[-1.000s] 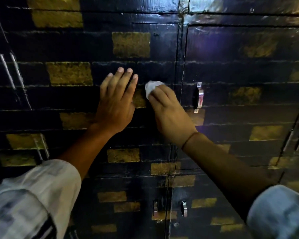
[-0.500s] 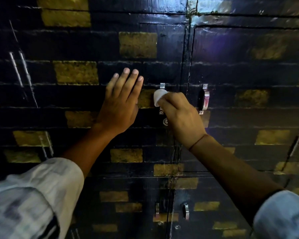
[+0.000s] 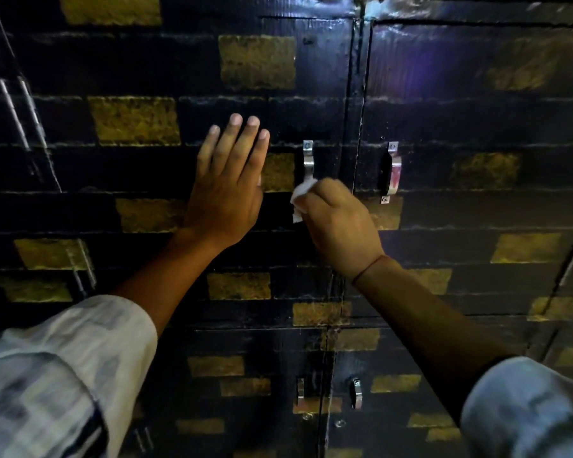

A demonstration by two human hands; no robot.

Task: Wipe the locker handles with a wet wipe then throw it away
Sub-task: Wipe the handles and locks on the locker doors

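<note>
Your wet wipe (image 3: 301, 202) is bunched white in your right hand (image 3: 338, 223), pressed against the lower end of the metal handle (image 3: 308, 161) on the left locker door (image 3: 278, 77). Only a crumpled corner of the wipe shows past your curled fingers; the rest is hidden inside the grip, and the bottom of the handle is covered by the wipe and your knuckles, so its lower screw cannot be seen. The upper part of the handle stands bare and shiny above your hand.

Your left hand (image 3: 227, 190) lies flat on the same door just beside the handle, fingers straight and together, holding nothing.

On the right door (image 3: 477, 94), across the dark seam, a second handle (image 3: 392, 170) hangs apart from your hands, with a reddish glint on it that is hard to make out. Lower down, two smaller handles (image 3: 356, 393) sit on either side of the seam, dim and partly blurred. Pale rolled sleeves (image 3: 63, 375) fill the bottom corners, out of focus. The doors are dark with gold brick patches, and their far edges fade into shadow.
</note>
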